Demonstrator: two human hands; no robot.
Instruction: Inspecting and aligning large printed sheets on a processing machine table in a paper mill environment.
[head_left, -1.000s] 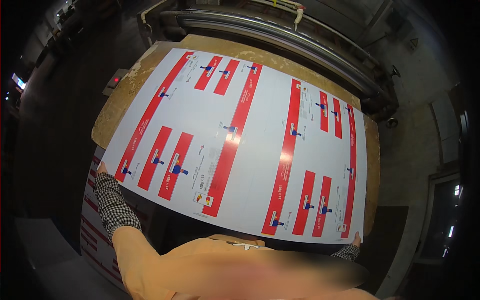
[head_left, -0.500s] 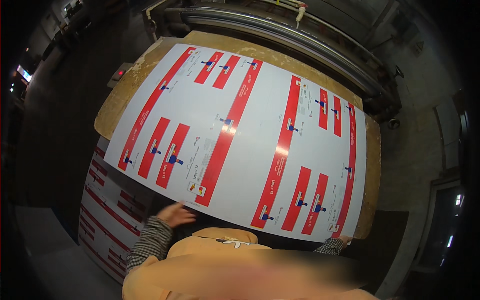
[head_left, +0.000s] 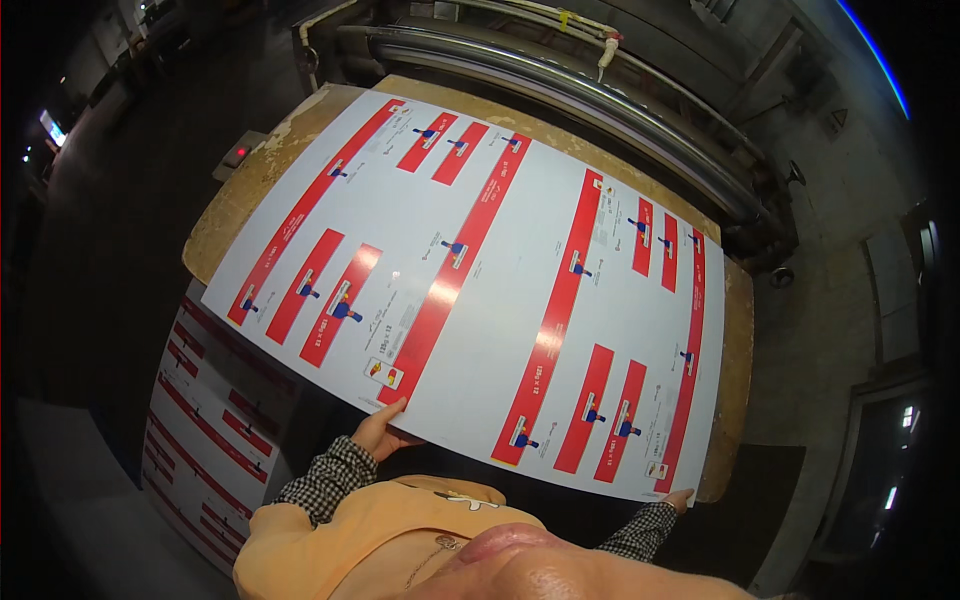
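Observation:
A large white printed sheet (head_left: 500,300) with red bands and small blue figures lies across a worn brown board (head_left: 215,225). My left hand (head_left: 382,434) grips its near edge left of the middle, thumb on top and fingers going underneath. At the near right corner, my right hand (head_left: 680,498) is closed on the sheet's edge, its fingertips partly hidden. Both forearms wear black-and-white checked sleeves.
Beyond the board runs a machine with a long metal roller (head_left: 560,95) and pipes above it. A handwheel (head_left: 781,277) sits at its right end. Below the board at left stand more printed sheets (head_left: 205,420). A control box (head_left: 238,153) with a red light is at far left.
My left hand has moved right from beside the near edge and taken hold of it. The right hand stays at the corner. The view has shifted slightly.

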